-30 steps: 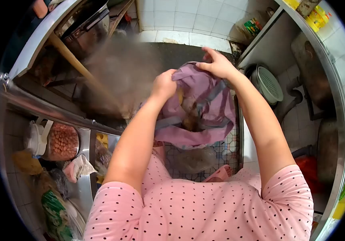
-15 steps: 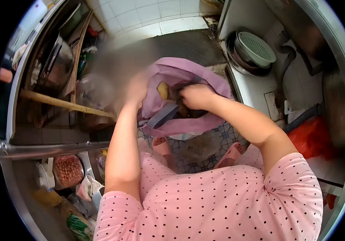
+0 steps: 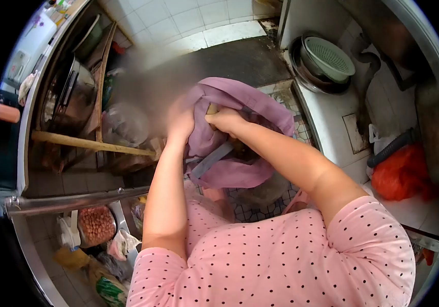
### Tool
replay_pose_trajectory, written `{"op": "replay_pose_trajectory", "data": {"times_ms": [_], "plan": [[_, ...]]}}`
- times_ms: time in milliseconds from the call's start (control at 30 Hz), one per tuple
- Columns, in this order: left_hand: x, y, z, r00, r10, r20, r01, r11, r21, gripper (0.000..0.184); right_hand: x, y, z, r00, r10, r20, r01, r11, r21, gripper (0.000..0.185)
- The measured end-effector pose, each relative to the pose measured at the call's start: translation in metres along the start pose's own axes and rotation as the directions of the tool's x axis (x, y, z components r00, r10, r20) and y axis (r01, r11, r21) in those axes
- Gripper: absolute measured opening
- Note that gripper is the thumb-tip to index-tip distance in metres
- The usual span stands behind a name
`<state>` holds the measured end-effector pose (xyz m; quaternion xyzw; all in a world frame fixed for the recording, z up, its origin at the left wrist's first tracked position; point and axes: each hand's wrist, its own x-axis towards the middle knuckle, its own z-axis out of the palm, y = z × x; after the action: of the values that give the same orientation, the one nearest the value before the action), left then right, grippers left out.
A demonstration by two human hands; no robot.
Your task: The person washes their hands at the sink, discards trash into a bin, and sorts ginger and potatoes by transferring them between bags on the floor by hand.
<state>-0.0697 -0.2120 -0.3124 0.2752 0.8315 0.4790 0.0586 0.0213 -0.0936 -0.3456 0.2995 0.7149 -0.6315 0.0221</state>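
Swinging the right hand across the mouth of the purple bag, from near its middle half a second ago over towards ten o'clock! Right up against a yellowish item in there; cannot tell from this angle whether pinching it or only touching. Keeping the left hand out at nine o'clock on the bag's rim, much as before, its fingertips lost in blur; cannot tell there either whether clamped on the cloth or just laid against it. Reading the whole view as a dial now: finding the bag just above the middle, gaping, over patterned floor tiles, with a grey strap slanting across its opening at seven. Out between one and two, catching a pale green colander stacked in basins; just past three, a red plastic bag. Round to eight for a clear jar of small reddish pieces, up to nine for a wooden pole, then on to ten for a metal pot.
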Motion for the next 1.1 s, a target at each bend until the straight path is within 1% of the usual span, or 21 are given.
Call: {"op": "replay_pose_trajectory", "data": {"times_ms": [33, 67, 133, 167, 233, 267, 300, 367, 400, 500, 600, 700, 733, 767, 800, 833, 867, 967, 1000, 1033, 1100], "plan": [[0.000, 0.002, -0.004, 1.000, -0.005, -0.031, 0.007, 0.997, 0.075, 0.026, -0.005, -0.010, -0.005, 0.997, 0.051, 0.054, -0.050, 0.999, -0.015, 0.021], [0.000, 0.003, -0.008, 0.999, -0.040, -0.026, 0.043, 0.988, 0.151, 0.029, -0.044, -0.057, -0.023, 0.982, 0.185, 0.036, -0.178, 0.972, -0.152, 0.026], [0.002, 0.007, -0.016, 0.993, -0.117, -0.025, 0.119, 0.948, 0.295, 0.035, -0.023, -0.030, -0.009, 0.999, 0.004, -0.041, -0.007, 0.997, -0.073, 0.033], [0.002, 0.009, -0.018, 0.991, -0.127, -0.045, 0.134, 0.943, 0.306, 0.035, -0.016, -0.020, -0.004, 0.993, -0.084, -0.083, 0.081, 0.996, -0.039, 0.037], [0.002, 0.015, -0.022, 0.985, -0.145, -0.089, 0.166, 0.931, 0.324, 0.035, -0.021, -0.023, -0.003, 0.995, -0.098, -0.030, 0.101, 0.982, 0.162, 0.043], [0.004, 0.019, -0.024, 0.988, -0.139, -0.066, 0.153, 0.939, 0.307, 0.034, -0.022, -0.026, -0.002, 0.994, -0.107, -0.004, 0.105, 0.960, 0.261, 0.046], [0.004, 0.023, -0.022, 0.995, -0.050, -0.083, 0.064, 0.982, 0.179, 0.033, -0.020, -0.030, 0.001, 0.998, -0.058, 0.017, 0.048, 0.935, 0.352, 0.046], [0.001, 0.030, -0.018, 0.995, -0.069, -0.066, 0.067, 0.997, -0.029, 0.031, -0.014, -0.038, 0.003, 0.997, 0.041, 0.063, -0.068, 0.850, 0.522, 0.045], [-0.002, 0.039, -0.020, 0.992, -0.080, -0.093, 0.078, 0.996, -0.032, 0.030, -0.014, -0.037, 0.005, 0.991, -0.081, 0.105, -0.004, 0.770, 0.638, 0.042], [-0.005, 0.038, -0.029, 0.997, -0.001, -0.072, 0.007, 0.995, 0.095, 0.029, -0.014, -0.039, -0.002, 0.984, -0.092, 0.152, 0.009, 0.881, 0.473, 0.043], [-0.008, 0.036, -0.033, 0.994, -0.090, -0.065, 0.104, 0.954, 0.280, 0.029, -0.018, -0.039, 0.004, 0.987, -0.091, 0.135, 0.017, 0.883, 0.468, 0.038], [-0.005, 0.019, -0.033, 0.988, -0.057, -0.141, 0.097, 0.951, 0.294, 0.027, -0.010, -0.041, -0.005, 0.952, 0.027, 0.305, -0.158, 0.898, 0.411, 0.037], [-0.003, 0.017, -0.038, 0.982, -0.113, -0.152, 0.160, 0.924, 0.347, 0.027, -0.010, -0.049, -0.015, 0.901, 0.091, 0.423, -0.239, 0.920, 0.310, 0.040], [0.001, 0.014, -0.044, 0.973, -0.166, -0.163, 0.219, 0.891, 0.399, 0.028, -0.016, -0.051, -0.015, 0.895, 0.022, 0.446, -0.194, 0.919, 0.344, 0.044], [0.002, 0.002, -0.053, 0.952, -0.214, -0.218, 0.279, 0.899, 0.337, 0.027, -0.032, -0.060, -0.015, 0.884, -0.047, 0.464, -0.151, 0.913, 0.380, 0.048], [0.006, -0.010, -0.061, 0.941, -0.214, -0.264, 0.303, 0.880, 0.365, 0.027, -0.042, -0.066, -0.016, 0.869, -0.120, 0.481, -0.105, 0.904, 0.415, 0.052], [0.009, -0.020, -0.064, 0.937, -0.203, -0.283, 0.296, 0.893, 0.340, 0.027, -0.045, -0.068, -0.020, 0.858, -0.161, 0.488, -0.026, 0.934, 0.355, 0.060], [0.010, -0.029, -0.072, 0.924, -0.196, -0.327, 0.278, 0.933, 0.228, 0.028, -0.048, -0.079, -0.034, 0.883, -0.184, 0.432, 0.067, 0.960, 0.273, 0.064], [0.006, -0.006, -0.085, 0.937, -0.240, -0.254, 0.296, 0.931, 0.215, 0.029, -0.044, -0.075, -0.042, 0.889, -0.229, 0.397, 0.104, 0.944, 0.312, 0.067], [0.007, -0.010, -0.083, 0.934, -0.239, -0.267, 0.283, 0.949, 0.139, 0.029, -0.047, -0.073, -0.052, 0.907, -0.276, 0.319, 0.170, 0.931, 0.323, 0.064], [0.015, -0.044, -0.088, 0.929, -0.251, -0.271, 0.257, 0.966, -0.014, 0.030, -0.052, -0.064, -0.074, 0.932, -0.321, 0.167, 0.211, 0.857, 0.470, 0.062]]}}
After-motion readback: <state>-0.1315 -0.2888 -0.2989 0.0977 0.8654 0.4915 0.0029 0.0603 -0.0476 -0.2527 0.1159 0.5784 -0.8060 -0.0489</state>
